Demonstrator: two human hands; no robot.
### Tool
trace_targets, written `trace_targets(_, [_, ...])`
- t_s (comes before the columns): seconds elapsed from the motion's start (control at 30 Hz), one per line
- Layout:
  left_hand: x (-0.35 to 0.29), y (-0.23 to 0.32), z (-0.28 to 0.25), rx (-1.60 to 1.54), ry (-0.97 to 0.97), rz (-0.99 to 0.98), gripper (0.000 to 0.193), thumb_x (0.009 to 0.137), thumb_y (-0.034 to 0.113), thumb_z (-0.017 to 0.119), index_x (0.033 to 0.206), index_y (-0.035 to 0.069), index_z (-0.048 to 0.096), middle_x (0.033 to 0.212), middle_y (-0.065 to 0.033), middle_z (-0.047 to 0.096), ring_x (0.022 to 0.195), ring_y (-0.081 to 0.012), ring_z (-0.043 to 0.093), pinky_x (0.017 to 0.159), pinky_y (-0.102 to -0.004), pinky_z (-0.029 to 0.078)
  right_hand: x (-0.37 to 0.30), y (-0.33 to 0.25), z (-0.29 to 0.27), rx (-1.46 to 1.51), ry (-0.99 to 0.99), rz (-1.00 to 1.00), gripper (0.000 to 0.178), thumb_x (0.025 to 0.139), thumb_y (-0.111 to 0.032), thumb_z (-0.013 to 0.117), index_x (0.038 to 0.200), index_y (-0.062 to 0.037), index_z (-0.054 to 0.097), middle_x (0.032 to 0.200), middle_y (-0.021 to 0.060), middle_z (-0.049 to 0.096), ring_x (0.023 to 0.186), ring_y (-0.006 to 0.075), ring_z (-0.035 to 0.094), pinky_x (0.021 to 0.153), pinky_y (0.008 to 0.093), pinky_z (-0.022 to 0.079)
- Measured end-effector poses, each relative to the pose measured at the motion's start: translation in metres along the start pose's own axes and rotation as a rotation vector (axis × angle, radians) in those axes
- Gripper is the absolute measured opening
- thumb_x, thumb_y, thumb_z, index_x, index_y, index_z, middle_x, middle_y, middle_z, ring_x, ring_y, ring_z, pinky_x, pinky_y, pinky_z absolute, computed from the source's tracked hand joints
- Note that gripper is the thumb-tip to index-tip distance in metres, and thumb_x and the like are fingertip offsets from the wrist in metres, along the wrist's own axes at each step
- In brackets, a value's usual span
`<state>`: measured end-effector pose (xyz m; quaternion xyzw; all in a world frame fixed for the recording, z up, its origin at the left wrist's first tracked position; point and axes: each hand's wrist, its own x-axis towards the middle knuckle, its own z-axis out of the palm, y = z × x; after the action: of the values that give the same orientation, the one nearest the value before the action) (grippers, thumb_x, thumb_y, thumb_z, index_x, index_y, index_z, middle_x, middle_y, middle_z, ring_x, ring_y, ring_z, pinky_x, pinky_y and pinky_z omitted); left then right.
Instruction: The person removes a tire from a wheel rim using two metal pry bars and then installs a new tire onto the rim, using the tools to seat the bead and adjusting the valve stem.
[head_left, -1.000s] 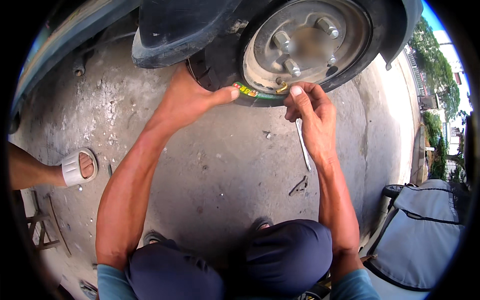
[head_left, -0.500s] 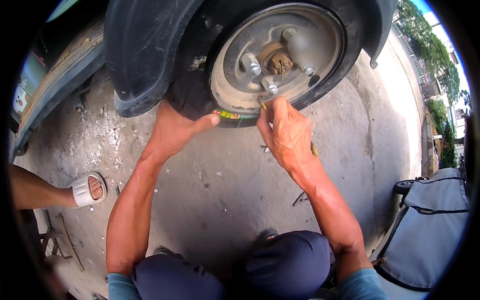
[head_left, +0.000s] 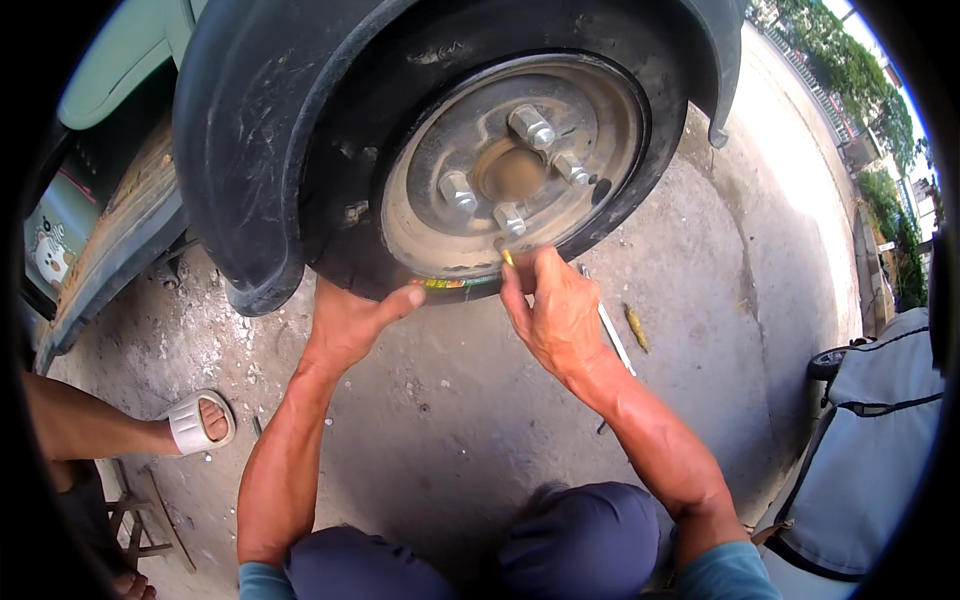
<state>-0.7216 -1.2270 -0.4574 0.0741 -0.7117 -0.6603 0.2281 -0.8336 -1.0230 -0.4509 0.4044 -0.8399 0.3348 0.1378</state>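
A black tyre (head_left: 335, 215) on a dusty steel wheel rim (head_left: 415, 225) fills the upper middle, with several shiny lug nuts (head_left: 458, 192) around its blurred hub. My left hand (head_left: 343, 325) grips the tyre's lower left edge. Its thumb points along the tyre toward a colourful label (head_left: 450, 284), while the fingers are hidden behind the rubber. At the rim's bottom, my right hand (head_left: 558, 312) pinches a small brass-coloured valve stem (head_left: 507, 257) between thumb and forefinger.
A black fender (head_left: 235, 150) arches over the tyre. On the concrete right of my right hand lie a long metal rod (head_left: 614, 338) and a yellow-brown piece (head_left: 636, 328). Another person's foot in a white slide (head_left: 203, 422) and a wooden stool (head_left: 150, 520) are left; a grey padded cover (head_left: 860, 460) is right.
The view has shifted, so the wheel and both hands sit lower in the picture. The metal rod has come into sight beside my right hand. Both hands keep their places on the wheel.
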Motion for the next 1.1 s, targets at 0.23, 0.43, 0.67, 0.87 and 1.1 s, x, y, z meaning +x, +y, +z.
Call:
trace_targets(0.23, [-0.004,-0.003,0.013,-0.045,0.050,-0.059,0.042,0.077,0.012,0.080,0.113,-0.001,0.063,0.105,-0.0072,0.067,0.098,-0.0167,0.062,0.092,-0.0310,0.048,-0.016,0.005,0.006,0.148,0.037,0.113,0.020,0.085,-0.006,0.073,0.092,-0.0036,0.054,0.074,0.0133,0.064,0.062,0.0323,0.065,0.054,0.0414,0.050])
trace_targets(0.43, [-0.015,-0.034,0.022,-0.111,0.112,-0.198,0.046,0.077,0.011,0.081,0.117,-0.001,0.061,0.108,-0.0062,0.066,0.099,-0.0160,0.062,0.093,-0.0310,0.048,-0.015,0.014,0.005,0.081,0.062,0.064,0.018,0.087,-0.007,0.071,0.095,-0.0043,0.056,0.077,0.0128,0.066,0.064,0.0325,0.065,0.055,0.0415,0.049])
trace_targets(0.67, [-0.021,-0.030,0.033,-0.131,0.151,-0.274,0.059,0.078,0.013,0.081,0.128,-0.002,0.054,0.121,-0.0100,0.061,0.112,-0.0190,0.058,0.102,-0.0315,0.043,-0.098,0.053,-0.037,0.095,-0.005,0.540,0.021,0.091,-0.012,0.066,0.109,-0.0045,0.060,0.086,0.0152,0.067,0.072,0.0326,0.067,0.066,0.0429,0.052])
trace_targets(0.87, [-0.019,-0.034,0.012,0.056,0.182,-0.223,0.070,0.077,0.021,0.081,0.135,-0.004,0.051,0.133,-0.0128,0.055,0.124,-0.0243,0.051,0.111,-0.0346,0.034,-0.261,0.136,-0.072,-0.214,-0.184,0.988,0.038,0.090,-0.023,0.068,0.118,0.0005,0.058,0.113,0.0223,0.062,0.099,0.0384,0.065,0.085,0.0462,0.051])
trace_targets(1.1, [-0.005,-0.014,0.008,0.267,0.207,-0.046,0.079,0.081,0.031,0.078,0.143,-0.004,0.043,0.142,-0.0136,0.050,0.132,-0.0244,0.045,0.115,-0.0360,0.028,-0.293,0.141,-0.081,-0.285,-0.265,1.221,0.061,0.086,-0.035,0.074,0.124,0.0065,0.051,0.120,0.0290,0.057,0.110,0.0434,0.060,0.093,0.0464,0.049])
